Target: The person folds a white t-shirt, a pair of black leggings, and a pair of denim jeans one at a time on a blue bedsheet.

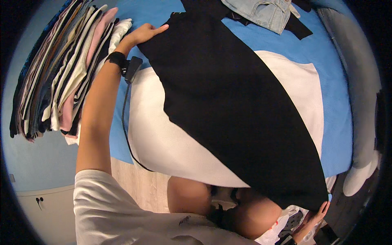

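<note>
A long black garment (226, 88) is stretched slantwise across a white cloth (159, 137), its exact kind hard to tell. My left hand (147, 33) grips its upper left edge, thumb pointing along the fabric. At the lower right, my right hand (318, 212) pinches the garment's bottom corner, which hangs past the white cloth over my knees. The white cloth lies on a blue sheet (335, 122). On my left wrist is a black strap with a small box (133, 69), from which a cable runs down over the white cloth's left edge.
A row of folded clothes (70, 64) stands at the left. Beyond the black garment lie light denim clothing (269, 13) and more black fabric (301, 32). Along the right edge is what looks like a grey-trousered leg (352, 76) with a white sock (356, 182). Plastic bags (272, 229) sit below.
</note>
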A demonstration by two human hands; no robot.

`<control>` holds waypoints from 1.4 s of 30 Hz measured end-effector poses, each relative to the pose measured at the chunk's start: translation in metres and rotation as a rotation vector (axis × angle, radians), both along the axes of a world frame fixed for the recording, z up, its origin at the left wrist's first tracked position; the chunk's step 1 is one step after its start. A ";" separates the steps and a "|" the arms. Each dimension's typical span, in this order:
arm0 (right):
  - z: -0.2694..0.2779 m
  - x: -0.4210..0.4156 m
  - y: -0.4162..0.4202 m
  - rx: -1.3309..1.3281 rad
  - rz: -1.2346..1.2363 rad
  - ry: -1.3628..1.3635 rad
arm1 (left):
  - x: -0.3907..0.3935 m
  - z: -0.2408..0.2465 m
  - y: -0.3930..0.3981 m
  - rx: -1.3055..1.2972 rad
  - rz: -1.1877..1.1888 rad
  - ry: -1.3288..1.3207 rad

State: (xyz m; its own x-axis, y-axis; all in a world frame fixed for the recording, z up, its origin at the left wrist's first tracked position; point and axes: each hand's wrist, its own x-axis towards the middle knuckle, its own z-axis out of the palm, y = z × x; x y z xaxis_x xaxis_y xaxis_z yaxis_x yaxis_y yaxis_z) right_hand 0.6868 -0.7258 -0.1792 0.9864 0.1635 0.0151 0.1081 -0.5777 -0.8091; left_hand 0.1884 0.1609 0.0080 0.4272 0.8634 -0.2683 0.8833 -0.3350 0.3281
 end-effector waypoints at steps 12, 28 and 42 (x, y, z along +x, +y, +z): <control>0.071 -0.074 0.103 0.269 0.107 -0.004 | -0.035 0.004 -0.307 0.105 -0.072 -0.473; 0.059 -0.058 0.061 0.890 0.284 0.847 | -0.008 -0.041 -0.332 0.266 0.078 -0.859; 0.083 -0.093 0.074 0.911 0.321 0.350 | 0.008 -0.044 -0.331 0.815 -0.042 -0.517</control>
